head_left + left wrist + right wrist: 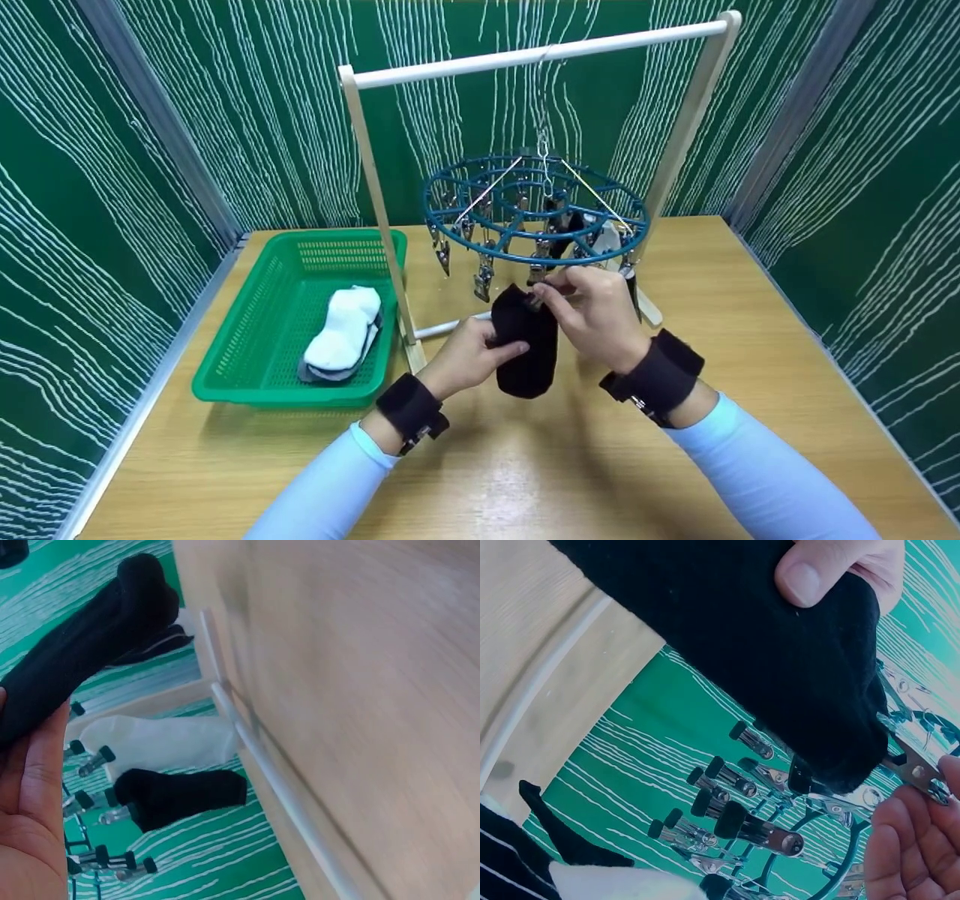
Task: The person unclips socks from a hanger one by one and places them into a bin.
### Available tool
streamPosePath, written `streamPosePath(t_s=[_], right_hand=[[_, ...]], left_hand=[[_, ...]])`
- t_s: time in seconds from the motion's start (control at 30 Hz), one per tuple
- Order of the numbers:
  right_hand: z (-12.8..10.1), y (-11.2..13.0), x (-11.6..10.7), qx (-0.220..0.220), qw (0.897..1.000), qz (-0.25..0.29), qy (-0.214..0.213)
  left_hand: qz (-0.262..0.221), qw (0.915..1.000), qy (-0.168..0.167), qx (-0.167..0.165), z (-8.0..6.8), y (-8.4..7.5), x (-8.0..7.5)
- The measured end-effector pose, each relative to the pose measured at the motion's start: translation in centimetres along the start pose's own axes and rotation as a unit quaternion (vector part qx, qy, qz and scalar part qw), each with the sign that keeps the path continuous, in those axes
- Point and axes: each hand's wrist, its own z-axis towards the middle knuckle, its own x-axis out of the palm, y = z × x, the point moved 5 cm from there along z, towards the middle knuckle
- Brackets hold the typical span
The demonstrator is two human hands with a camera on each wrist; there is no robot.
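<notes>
While both hands work under the round clip hanger (pixel 534 202), a black sock (pixel 525 345) meets a metal clip (pixel 911 765).
L hand (pixel 465 360) grasps sock's middle; R hand (pixel 592 311) pinches clip at sock's top, above wooden table (pixel 525 465).

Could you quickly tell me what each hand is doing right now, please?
Left hand: holds the black sock.
Right hand: pinches a metal clip of the round hanger at the sock's top.
</notes>
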Motion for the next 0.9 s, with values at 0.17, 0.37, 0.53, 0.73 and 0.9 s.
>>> streamPosePath(t_s=[0.17,0.37,0.53,0.73,0.9], right_hand=[[0.0,0.1,0.0,-0.006,1.0,0.005,-0.004],[0.2,0.0,0.0,-0.006,1.0,0.015,0.002],[0.1,0.0,-0.1,0.005,1.0,0.007,0.005],[0.1,-0.1,-0.2,0.037,0.999,0.005,0.022],[0.1,0.1,-0.4,0.042,0.999,-0.007,0.012]], left_hand=[[0.014,0.9998,0.008,-0.009,-0.3,0.7,0.0],[0.045,0.9981,0.006,-0.042,-0.8,1.3,-0.4],[0.069,0.9957,0.005,-0.061,-1.1,1.4,-1.0],[0.085,0.9945,-0.001,-0.061,-1.6,1.1,-1.7],[0.092,0.9942,-0.009,-0.055,-2.0,0.4,-2.4]])
